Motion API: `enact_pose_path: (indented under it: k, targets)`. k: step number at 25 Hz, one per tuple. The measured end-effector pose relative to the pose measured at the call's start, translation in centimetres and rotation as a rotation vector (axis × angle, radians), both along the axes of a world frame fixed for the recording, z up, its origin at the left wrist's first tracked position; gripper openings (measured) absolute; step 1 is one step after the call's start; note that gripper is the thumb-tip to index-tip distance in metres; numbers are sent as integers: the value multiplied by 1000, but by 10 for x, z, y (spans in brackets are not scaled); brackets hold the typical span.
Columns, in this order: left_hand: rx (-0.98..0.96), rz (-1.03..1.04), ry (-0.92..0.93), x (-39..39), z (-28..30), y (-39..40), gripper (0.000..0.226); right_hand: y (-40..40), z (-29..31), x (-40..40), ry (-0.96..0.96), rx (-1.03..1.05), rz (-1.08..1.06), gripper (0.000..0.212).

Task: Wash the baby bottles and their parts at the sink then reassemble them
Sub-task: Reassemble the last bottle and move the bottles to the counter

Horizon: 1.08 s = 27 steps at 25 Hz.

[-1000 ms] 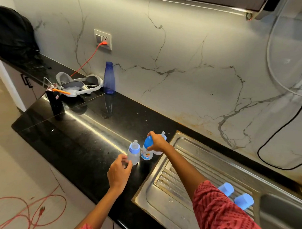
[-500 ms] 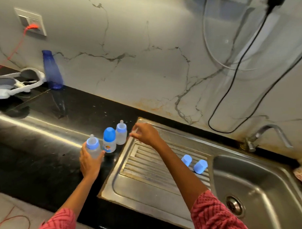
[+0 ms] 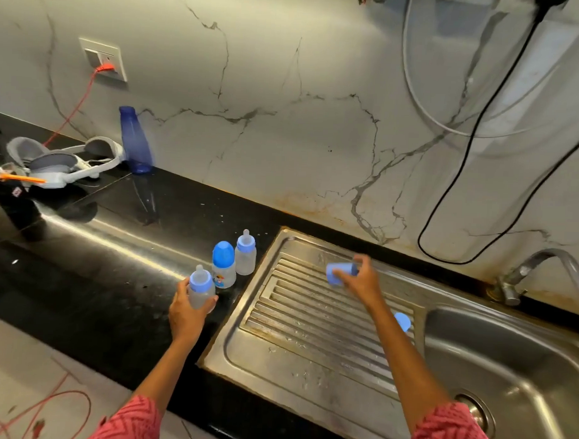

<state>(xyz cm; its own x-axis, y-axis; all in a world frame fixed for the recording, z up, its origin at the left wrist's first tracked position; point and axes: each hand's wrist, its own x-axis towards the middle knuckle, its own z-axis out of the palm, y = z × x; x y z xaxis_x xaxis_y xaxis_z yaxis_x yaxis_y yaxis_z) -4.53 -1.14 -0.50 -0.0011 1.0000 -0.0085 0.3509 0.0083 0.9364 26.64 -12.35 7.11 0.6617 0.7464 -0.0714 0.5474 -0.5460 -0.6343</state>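
1. Head view: the left hand [image 3: 188, 309] is gripping an uncapped baby bottle [image 3: 200, 287] standing on the black counter [image 3: 92, 278], just beside the capped bottle [image 3: 224, 264] and a third bottle [image 3: 245, 256].
2. The right hand [image 3: 361, 282] is pinching a blue cap [image 3: 340, 273] above the drainboard [image 3: 310, 325]; another cap [image 3: 402, 321] is lying near the basin.

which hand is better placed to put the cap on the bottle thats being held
Right. The right hand already pinches a blue cap above the drainboard, while the left hand grips the uncapped bottle, steadying it on the counter.
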Motion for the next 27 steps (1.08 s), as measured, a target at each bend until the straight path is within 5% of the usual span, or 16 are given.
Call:
enact_pose_path:
  k: [4, 7, 12, 24, 27]
  targets:
    - [-40, -29, -10, -10, -4, 4, 64, 49, 68, -81, -249, 82, 470, 48]
    - [-54, -45, 6, -10, -4, 10, 63, 91, 87, -155, -136, 89, 723, 47]
    - [-10, -37, 70, -37, -18, 17, 53, 143, 59, -252, -364, -195, 1023, 41]
    - [46, -101, 52, -21, -14, 17, 54, 139, 24, -224, -234, -186, 815, 48]
    - [35, -94, 70, -21, -18, 18, 57, 131, 9, -220, -131, -143, 867, 75]
